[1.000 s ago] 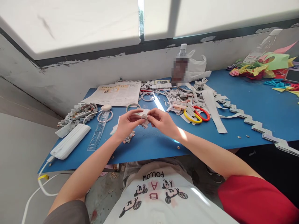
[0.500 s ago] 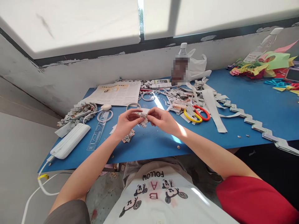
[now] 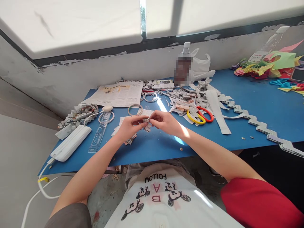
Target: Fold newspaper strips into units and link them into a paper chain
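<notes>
My left hand (image 3: 130, 127) and my right hand (image 3: 163, 122) meet over the near middle of the blue table (image 3: 156, 145). Between their fingertips they pinch a small folded newspaper strip (image 3: 146, 121), partly covered by the fingers. Printed paper pieces (image 3: 130, 140) lie under and beside my left hand. Just behind the hands rests a ring-shaped roll of tape (image 3: 135, 110). Right of my right hand are scissors (image 3: 205, 114) with one yellow and one red handle loop, their blades hidden among paper strips.
A newspaper sheet (image 3: 116, 95) lies at the back left. A white power bank (image 3: 71, 143), a clear ruler (image 3: 98, 136) and a coiled folded-paper chain (image 3: 79, 115) are on the left. Heaped paper strips (image 3: 182, 98) and a bottle (image 3: 183, 66) stand behind; a zigzag paper chain (image 3: 261, 126) runs right.
My hands have lowered slightly and the left fingers have straightened along the folded strip. The tape ring behind them now shows more fully.
</notes>
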Demonstrator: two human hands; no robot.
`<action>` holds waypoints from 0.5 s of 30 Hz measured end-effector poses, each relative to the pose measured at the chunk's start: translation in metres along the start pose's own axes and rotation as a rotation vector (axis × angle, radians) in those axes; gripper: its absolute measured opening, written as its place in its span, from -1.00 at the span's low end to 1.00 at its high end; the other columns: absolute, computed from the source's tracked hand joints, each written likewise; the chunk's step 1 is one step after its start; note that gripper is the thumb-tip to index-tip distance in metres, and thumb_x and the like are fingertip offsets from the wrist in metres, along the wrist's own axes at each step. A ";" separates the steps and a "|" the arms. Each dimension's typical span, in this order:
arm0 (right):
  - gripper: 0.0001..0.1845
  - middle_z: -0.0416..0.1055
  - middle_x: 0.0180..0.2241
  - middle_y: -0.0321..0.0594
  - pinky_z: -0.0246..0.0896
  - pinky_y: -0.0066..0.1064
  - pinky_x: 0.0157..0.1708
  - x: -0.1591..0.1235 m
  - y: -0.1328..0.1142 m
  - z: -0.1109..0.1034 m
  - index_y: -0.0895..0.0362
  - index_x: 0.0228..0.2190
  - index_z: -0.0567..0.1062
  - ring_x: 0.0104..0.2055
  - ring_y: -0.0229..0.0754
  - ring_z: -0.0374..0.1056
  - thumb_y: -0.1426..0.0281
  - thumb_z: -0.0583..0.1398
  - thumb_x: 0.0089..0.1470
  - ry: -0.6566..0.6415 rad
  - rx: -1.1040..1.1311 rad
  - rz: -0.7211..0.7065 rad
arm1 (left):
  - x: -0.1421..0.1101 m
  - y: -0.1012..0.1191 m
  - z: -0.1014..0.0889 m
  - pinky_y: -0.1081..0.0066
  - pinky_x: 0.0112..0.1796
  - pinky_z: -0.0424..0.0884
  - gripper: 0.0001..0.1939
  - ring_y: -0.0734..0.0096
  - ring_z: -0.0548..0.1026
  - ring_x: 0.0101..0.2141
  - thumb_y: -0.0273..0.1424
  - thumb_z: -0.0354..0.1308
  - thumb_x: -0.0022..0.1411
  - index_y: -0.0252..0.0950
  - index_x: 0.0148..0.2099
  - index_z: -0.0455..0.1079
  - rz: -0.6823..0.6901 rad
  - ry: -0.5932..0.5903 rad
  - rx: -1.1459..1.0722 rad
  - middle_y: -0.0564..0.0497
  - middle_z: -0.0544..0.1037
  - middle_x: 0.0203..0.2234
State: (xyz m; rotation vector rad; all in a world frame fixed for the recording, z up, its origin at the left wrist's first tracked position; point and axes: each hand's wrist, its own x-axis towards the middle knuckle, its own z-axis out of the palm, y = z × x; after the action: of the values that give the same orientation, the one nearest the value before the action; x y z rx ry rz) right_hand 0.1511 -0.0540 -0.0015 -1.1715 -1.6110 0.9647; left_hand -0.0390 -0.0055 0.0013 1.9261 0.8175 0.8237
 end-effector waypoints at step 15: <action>-0.83 0.38 -0.52 -0.31 0.11 -0.44 -0.52 0.000 0.000 0.001 0.16 -0.39 0.41 -0.52 -0.32 0.21 0.29 0.16 0.08 0.029 0.011 -0.025 | 0.002 0.000 -0.004 0.33 -0.33 0.55 -0.70 0.27 0.58 -0.41 -0.15 0.29 0.07 -0.28 -0.30 0.54 -0.021 0.160 -0.026 -0.02 0.61 -0.47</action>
State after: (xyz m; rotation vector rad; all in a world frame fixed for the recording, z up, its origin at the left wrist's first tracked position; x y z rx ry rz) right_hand 0.1502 -0.0540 -0.0016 -1.1503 -1.5916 0.9360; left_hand -0.0412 -0.0021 0.0033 1.8433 0.9163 0.9811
